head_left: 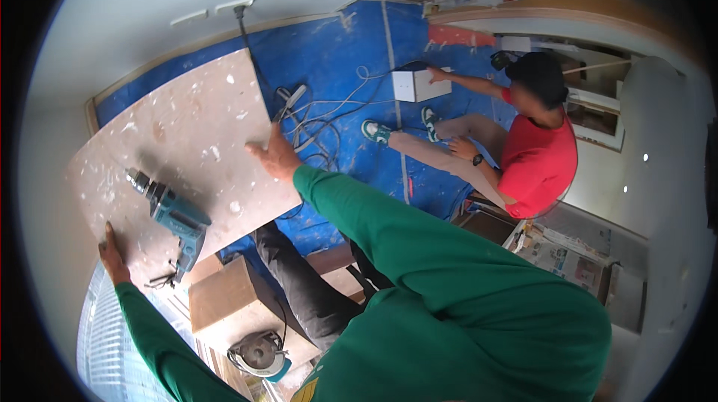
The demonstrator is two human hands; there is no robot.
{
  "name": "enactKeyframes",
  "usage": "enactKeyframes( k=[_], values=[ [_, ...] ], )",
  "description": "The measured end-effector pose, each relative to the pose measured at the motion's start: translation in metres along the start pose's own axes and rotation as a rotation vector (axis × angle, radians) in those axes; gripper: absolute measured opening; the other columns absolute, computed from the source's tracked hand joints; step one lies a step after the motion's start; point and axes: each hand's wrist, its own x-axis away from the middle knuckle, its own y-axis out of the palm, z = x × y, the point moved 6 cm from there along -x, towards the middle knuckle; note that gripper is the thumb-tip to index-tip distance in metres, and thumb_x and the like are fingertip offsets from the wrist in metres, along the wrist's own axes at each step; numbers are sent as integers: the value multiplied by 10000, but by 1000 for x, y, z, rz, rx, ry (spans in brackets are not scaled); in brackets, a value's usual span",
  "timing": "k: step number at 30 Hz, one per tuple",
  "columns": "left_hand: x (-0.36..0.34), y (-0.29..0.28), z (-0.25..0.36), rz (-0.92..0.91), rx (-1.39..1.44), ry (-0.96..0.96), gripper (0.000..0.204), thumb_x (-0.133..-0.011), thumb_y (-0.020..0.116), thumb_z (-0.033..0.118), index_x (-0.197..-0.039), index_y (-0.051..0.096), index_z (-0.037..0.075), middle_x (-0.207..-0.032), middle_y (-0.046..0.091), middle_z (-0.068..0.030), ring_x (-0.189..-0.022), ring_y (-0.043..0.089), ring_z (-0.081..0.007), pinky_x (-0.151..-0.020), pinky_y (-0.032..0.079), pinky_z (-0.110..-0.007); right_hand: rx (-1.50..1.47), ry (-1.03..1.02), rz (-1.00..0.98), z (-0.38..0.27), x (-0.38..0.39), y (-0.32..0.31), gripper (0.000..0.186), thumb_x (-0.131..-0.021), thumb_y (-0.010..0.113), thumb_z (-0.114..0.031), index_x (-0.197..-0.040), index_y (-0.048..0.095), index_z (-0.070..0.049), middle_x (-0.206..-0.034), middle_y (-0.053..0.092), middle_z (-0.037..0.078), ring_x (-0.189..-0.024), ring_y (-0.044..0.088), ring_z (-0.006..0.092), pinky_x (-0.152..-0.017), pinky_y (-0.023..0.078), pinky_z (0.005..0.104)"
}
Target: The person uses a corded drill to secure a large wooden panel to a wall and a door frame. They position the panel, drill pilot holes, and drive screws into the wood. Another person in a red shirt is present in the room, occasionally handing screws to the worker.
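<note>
A pale, paint-spotted wooden board (196, 121) fills the left of the view, held at two edges. My left hand (115, 256) grips its lower left edge, and my right hand (275, 154) grips its right edge, thumb on the face. A teal and black corded drill (175, 215) lies on the board between my hands, its bit pointing toward the upper left. Below the board are a plywood box (223, 290) and a circular saw (256, 353) beside my dark-trousered legs (299, 282).
A person (538, 155) in red sits on the blue floor sheet (359, 50) at right, one hand at a white box (407, 85). Tangled cables (321, 125) lie right of the board. Wall sockets (232, 3) are above, a window (112, 331) lower left, and cluttered items (561, 260) lower right.
</note>
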Motion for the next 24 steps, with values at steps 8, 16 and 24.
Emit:
enactKeyframes(
  k=[8,16,24],
  values=[
    [7,11,18,9,89,30,885,-897,802,556,-1382,541,-137,-1404,602,-223,-1222,606,-290,-1108,460,-406,57,90,37,-6,5,-7,720,-938,776,-387,-1382,405,41,-1198,640,318,-1117,649,455,-936,499,524],
    [15,7,39,-67,-2,4,832,-920,759,590,-1305,630,-135,-1303,666,-217,-1140,628,-271,-1048,482,-387,-90,46,44,-12,1,-12,795,-903,799,-417,-1392,384,52,-1208,639,345,-1129,652,479,-954,519,509],
    [41,12,53,-173,162,-96,758,-913,797,521,-1280,663,-129,-1275,698,-181,-1094,651,-245,-1019,506,-377,-153,245,-8,13,-35,-14,632,-780,882,-302,-1209,613,75,-1198,693,253,-1134,679,355,-968,535,430]
  ],
)
